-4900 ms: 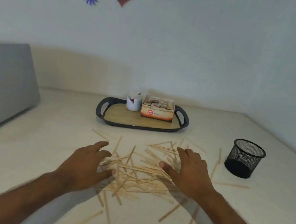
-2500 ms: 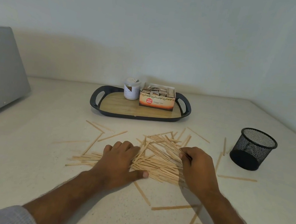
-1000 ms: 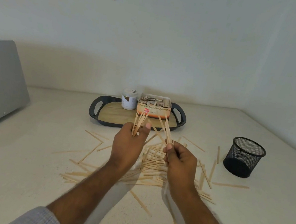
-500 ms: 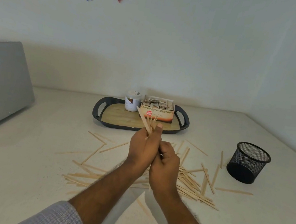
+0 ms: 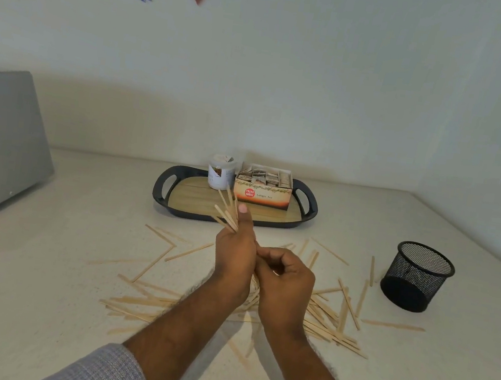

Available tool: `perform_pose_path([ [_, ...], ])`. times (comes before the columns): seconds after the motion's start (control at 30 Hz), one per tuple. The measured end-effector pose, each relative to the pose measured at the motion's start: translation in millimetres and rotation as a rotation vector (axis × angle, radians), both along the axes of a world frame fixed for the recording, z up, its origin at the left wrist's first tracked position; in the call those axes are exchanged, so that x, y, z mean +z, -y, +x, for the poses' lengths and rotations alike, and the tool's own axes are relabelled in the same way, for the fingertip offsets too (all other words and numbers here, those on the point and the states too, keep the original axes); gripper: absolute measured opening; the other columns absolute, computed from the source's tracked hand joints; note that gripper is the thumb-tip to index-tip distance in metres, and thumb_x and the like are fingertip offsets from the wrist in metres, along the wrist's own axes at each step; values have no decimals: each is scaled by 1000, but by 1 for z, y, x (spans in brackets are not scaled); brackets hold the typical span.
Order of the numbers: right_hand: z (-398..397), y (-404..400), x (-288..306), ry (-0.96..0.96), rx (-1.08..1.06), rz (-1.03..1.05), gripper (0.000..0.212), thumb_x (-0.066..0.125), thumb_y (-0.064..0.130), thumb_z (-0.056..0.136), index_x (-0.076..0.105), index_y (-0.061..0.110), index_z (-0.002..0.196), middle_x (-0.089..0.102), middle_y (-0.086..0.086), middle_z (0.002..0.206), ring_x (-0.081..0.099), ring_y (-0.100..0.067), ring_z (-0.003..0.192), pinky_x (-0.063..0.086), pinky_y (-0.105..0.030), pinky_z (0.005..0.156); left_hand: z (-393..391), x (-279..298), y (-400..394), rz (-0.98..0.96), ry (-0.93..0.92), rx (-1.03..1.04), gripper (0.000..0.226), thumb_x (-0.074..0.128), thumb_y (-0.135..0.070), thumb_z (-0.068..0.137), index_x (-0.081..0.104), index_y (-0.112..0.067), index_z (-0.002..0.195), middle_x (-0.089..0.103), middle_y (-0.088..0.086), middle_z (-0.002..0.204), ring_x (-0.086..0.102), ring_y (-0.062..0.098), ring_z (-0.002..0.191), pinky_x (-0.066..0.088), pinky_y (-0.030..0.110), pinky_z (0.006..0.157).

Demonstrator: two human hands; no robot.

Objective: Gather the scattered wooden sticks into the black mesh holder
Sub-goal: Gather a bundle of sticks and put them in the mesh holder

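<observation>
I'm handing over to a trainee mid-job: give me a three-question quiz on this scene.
1. True or false: the black mesh holder already has sticks in it.
2. Which of the hands grips the bundle of sticks: A left hand, B right hand?
3. What stands on the tray beside the white jar?

Key: 1 false, none show inside; 2 A; 3 the tea box.

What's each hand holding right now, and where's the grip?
Left hand: a bundle of wooden sticks, gripped at their lower ends, tips fanning upward. Right hand: curled against the left; can't tell if it holds anything.
</observation>
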State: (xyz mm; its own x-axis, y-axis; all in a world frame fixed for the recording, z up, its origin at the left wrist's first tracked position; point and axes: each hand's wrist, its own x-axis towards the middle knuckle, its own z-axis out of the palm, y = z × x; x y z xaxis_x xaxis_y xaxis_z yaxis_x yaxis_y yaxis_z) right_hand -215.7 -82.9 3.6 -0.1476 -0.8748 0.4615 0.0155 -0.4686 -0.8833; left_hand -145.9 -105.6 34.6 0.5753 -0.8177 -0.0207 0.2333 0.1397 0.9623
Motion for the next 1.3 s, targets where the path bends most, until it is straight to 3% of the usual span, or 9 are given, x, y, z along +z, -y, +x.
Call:
perform_pose_path([
  [0.1,-2,-1,0,-86,81,-57,24,68,-1,82,76,18,94,74,5,85,69,-11,84,57,-25,75,5,1,3,20,-191,20,57,48,-64,89,45,-14,62,41,-7,42,43,7,37,41,27,48],
  [0.2,-3,-4,0,-172,149,-116,28,64,-3,85,76,17,101,75,6,93,68,-7,91,54,-22,80,13,3,4,10,-385,55,57,51,-67,87,47,-13,67,41,-7,38,46,10,34,45,24,44],
  [0.37,-3,-6,-2,-187,109,-96,19,69,6,85,75,22,94,74,12,89,67,-4,89,53,-19,79,29,8,5,36,-423,157,62,51,-75,80,47,-15,67,38,-8,36,39,8,30,36,21,36],
  [0.47,-8,-1,-3,-48,40,55,12,69,14,87,74,22,92,74,8,85,68,-6,84,55,-20,74,36,15,2,-50,-498,125,61,61,-73,75,41,-17,62,34,-6,41,27,9,32,25,19,34],
  [0.57,-11,3,0,183,24,221,10,68,17,87,74,22,81,74,1,79,68,-10,75,52,-18,66,41,23,-2,-135,-526,25,54,68,-56,81,38,-20,55,30,-3,46,22,11,34,20,19,34],
  [0.7,-9,3,2,412,85,506,18,61,23,92,74,12,84,71,-5,75,63,-16,71,51,-26,64,37,34,-4,-180,-499,-50,60,60,-47,92,38,-20,43,27,-2,45,20,11,32,20,19,33],
  [0.8,-5,2,3,583,206,686,31,55,32,95,70,6,88,68,-6,72,62,-17,66,50,-30,62,31,38,-5,-205,-435,-62,58,56,-48,94,38,-17,48,28,-1,43,21,11,33,21,19,33],
  [1.03,-7,2,1,671,250,737,37,52,36,96,69,3,91,66,-11,80,61,-21,73,50,-30,66,23,41,-11,-293,-383,-90,56,50,-48,97,38,-14,54,27,-1,43,20,11,33,21,19,33],
  [1.3,-13,5,0,772,318,799,38,52,38,96,67,5,87,67,-13,78,62,-23,67,49,-30,64,24,63,-12,-387,-387,-134,55,50,-46,97,36,-14,55,25,-1,44,19,11,33,20,19,33],
])
